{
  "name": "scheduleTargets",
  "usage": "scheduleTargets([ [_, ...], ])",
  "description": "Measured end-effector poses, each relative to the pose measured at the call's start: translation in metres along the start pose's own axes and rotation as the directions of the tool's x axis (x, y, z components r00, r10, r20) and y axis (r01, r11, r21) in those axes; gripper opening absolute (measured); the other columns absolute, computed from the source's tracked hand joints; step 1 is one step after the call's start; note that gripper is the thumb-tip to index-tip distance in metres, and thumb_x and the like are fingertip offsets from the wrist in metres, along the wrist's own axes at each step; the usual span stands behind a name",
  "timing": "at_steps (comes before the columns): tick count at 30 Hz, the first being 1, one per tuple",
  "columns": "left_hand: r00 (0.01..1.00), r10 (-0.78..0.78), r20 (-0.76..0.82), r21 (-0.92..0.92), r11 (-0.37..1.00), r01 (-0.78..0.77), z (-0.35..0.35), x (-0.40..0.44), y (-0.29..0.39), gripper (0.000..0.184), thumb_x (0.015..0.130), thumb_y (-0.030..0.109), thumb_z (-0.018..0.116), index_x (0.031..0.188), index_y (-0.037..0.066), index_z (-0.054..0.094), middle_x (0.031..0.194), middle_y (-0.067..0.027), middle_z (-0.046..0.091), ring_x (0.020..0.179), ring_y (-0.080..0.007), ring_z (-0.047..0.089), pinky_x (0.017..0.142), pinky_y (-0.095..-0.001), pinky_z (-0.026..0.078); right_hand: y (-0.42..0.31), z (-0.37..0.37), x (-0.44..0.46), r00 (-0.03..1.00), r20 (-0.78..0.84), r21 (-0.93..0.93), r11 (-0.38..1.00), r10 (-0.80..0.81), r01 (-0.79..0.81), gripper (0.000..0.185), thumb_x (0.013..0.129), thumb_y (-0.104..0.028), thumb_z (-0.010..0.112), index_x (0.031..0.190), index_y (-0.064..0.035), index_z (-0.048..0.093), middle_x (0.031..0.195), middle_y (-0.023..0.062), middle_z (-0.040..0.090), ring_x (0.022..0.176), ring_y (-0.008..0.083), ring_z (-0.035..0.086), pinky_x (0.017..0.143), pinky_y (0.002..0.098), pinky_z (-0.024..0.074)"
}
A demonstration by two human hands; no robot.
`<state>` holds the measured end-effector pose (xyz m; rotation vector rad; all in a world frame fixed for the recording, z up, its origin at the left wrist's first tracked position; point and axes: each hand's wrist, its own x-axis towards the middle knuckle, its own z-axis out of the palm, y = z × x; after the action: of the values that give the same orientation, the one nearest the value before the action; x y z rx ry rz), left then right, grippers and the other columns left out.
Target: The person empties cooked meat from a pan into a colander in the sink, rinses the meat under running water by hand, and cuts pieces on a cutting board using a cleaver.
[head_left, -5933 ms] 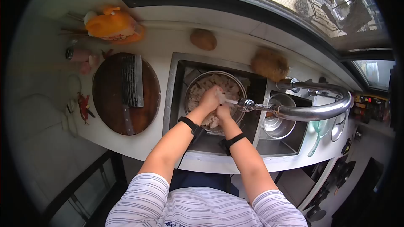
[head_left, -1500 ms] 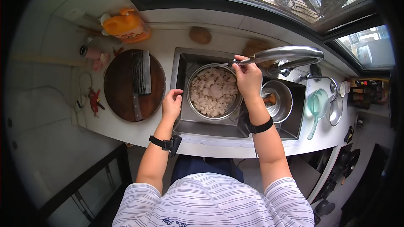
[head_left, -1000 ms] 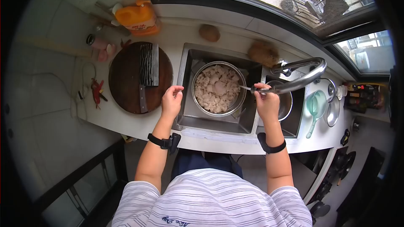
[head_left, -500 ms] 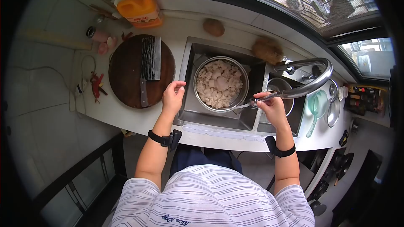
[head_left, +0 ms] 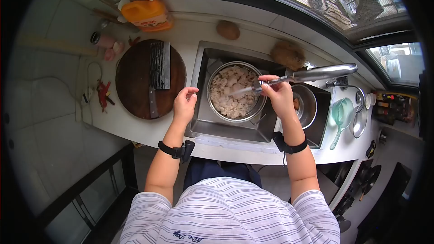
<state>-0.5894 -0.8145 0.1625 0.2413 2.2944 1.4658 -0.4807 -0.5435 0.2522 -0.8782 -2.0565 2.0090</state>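
My right hand (head_left: 279, 98) grips the pull-out faucet head (head_left: 257, 86), which points left over the metal pot (head_left: 261, 108). A stream of water runs from it onto the pale, chopped food pieces (head_left: 233, 92) filling the pot. That pot stands in the left basin of the steel sink (head_left: 217, 129). Above the sink's left rim hovers my left hand (head_left: 184, 105), fingers loosely bent and slightly apart, with nothing visible in them. Near it lies a cleaver (head_left: 159, 70) on a round wooden chopping board (head_left: 131, 90).
A second metal bowl (head_left: 307, 101) sits in the right basin. Right of it are a green ladle-like strainer (head_left: 342, 113) and metal lids (head_left: 360, 124). Red chillies (head_left: 104, 95), an orange jug (head_left: 147, 13), a brown potato-like root (head_left: 228, 30) and a larger brown lump (head_left: 288, 55) lie around.
My right hand has moved left and up with the faucet head, bringing the water over the middle of the pot. The hose has swung with it. My left hand stays nearly still.
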Motion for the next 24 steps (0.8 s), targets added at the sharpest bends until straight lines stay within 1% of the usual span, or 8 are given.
scheduleTargets([
  [9, 1.0, 0.018, 0.001, 0.003, 1.0, -0.018, 0.006, 0.008, 0.004, 0.018, 0.081, 0.005, 0.053, 0.097, 0.002, 0.061, 0.092, -0.0081, 0.064, 0.086, -0.0168, 0.061, 0.079, -0.0288, 0.047, 0.014, 0.012, 0.053, 0.967, -0.2, -0.039, 0.988, -0.157, 0.152, 0.019, 0.079, -0.002, 0.064, 0.098, -0.0045, 0.064, 0.073, -0.0005, 0.06, 0.063, 0.0064, 0.054, 0.057, 0.0209, 0.0428],
  [12, 1.0, 0.015, 0.001, -0.011, 1.0, -0.015, 0.007, 0.01, 0.004, 0.018, 0.081, 0.004, 0.053, 0.097, 0.002, 0.061, 0.092, -0.0082, 0.064, 0.086, -0.0163, 0.061, 0.08, -0.0281, 0.047, 0.012, 0.007, 0.052, 0.872, -0.271, -0.454, 0.853, -0.407, 0.257, 0.019, 0.079, -0.001, 0.061, 0.097, -0.0072, 0.065, 0.072, 0.0019, 0.06, 0.063, 0.0074, 0.054, 0.061, 0.0221, 0.0442],
  [17, 0.998, -0.043, 0.035, -0.134, 0.99, 0.047, 0.028, 0.012, 0.011, 0.017, 0.081, 0.003, 0.053, 0.095, 0.001, 0.061, 0.09, -0.0052, 0.064, 0.081, -0.0113, 0.06, 0.076, -0.0248, 0.047, 0.008, -0.005, 0.013, 0.94, -0.194, -0.586, 0.801, -0.282, 0.119, 0.021, 0.077, -0.006, 0.061, 0.098, -0.0055, 0.064, 0.086, 0.0049, 0.065, 0.066, 0.0114, 0.057, 0.062, 0.0233, 0.0444],
  [20, 0.952, -0.161, 0.26, -0.474, 0.838, 0.271, 0.074, 0.018, 0.013, 0.018, 0.085, 0.006, 0.05, 0.101, 0.003, 0.057, 0.092, -0.0045, 0.061, 0.079, -0.0114, 0.058, 0.069, -0.0247, 0.048, 0.024, -0.018, -0.008, 0.993, -0.012, 0.01, 0.993, -0.114, 0.114, 0.026, 0.076, -0.001, 0.053, 0.1, 0.0004, 0.062, 0.106, 0.0112, 0.061, 0.096, 0.0206, 0.058, 0.084, 0.0322, 0.045],
  [21, 0.914, -0.231, 0.333, -0.519, 0.764, 0.382, 0.09, 0.018, 0.028, 0.018, 0.085, 0.006, 0.049, 0.101, 0.003, 0.057, 0.09, -0.005, 0.061, 0.077, -0.0126, 0.059, 0.067, -0.0244, 0.049, 0.036, -0.024, -0.009, 0.996, 0.036, 0.245, 0.967, -0.08, 0.069, 0.028, 0.077, 0.001, 0.049, 0.102, 0.0022, 0.061, 0.113, 0.0126, 0.058, 0.106, 0.0211, 0.054, 0.091, 0.0323, 0.042],
  [22, 0.914, -0.225, 0.338, -0.514, 0.769, 0.38, 0.097, 0.022, 0.023, 0.019, 0.085, 0.005, 0.047, 0.102, 0.003, 0.056, 0.09, -0.0056, 0.06, 0.077, -0.0139, 0.059, 0.067, -0.0257, 0.05, 0.036, -0.028, -0.006, 0.993, 0.094, 0.229, 0.973, -0.065, 0.042, 0.037, 0.076, 0.001, 0.045, 0.111, 0.0029, 0.057, 0.117, 0.0151, 0.055, 0.114, 0.0232, 0.049, 0.098, 0.0339, 0.037],
  [23, 0.821, -0.321, 0.472, -0.589, 0.578, 0.565, 0.133, 0.025, 0.039, 0.019, 0.086, 0.004, 0.046, 0.102, 0.002, 0.056, 0.09, -0.0065, 0.06, 0.077, -0.0157, 0.06, 0.067, -0.0271, 0.051, 0.043, -0.028, -0.006, 0.993, 0.101, 0.219, 0.975, -0.068, 0.044, 0.037, 0.076, 0.001, 0.045, 0.111, 0.0029, 0.057, 0.117, 0.0151, 0.055, 0.114, 0.0232, 0.049, 0.098, 0.0339, 0.037],
  [24, 0.794, -0.329, 0.512, -0.596, 0.53, 0.604, 0.155, 0.03, 0.041, 0.02, 0.086, 0.003, 0.046, 0.103, 0.002, 0.056, 0.091, -0.0078, 0.06, 0.078, -0.0173, 0.06, 0.067, -0.0284, 0.051, 0.057, -0.027, -0.005, 0.997, 0.064, 0.497, 0.865, 0.037, -0.064, 0.039, 0.078, -0.002, 0.047, 0.115, 0.0032, 0.053, 0.118, 0.0156, 0.055, 0.113, 0.0244, 0.05, 0.097, 0.0351, 0.0384],
])
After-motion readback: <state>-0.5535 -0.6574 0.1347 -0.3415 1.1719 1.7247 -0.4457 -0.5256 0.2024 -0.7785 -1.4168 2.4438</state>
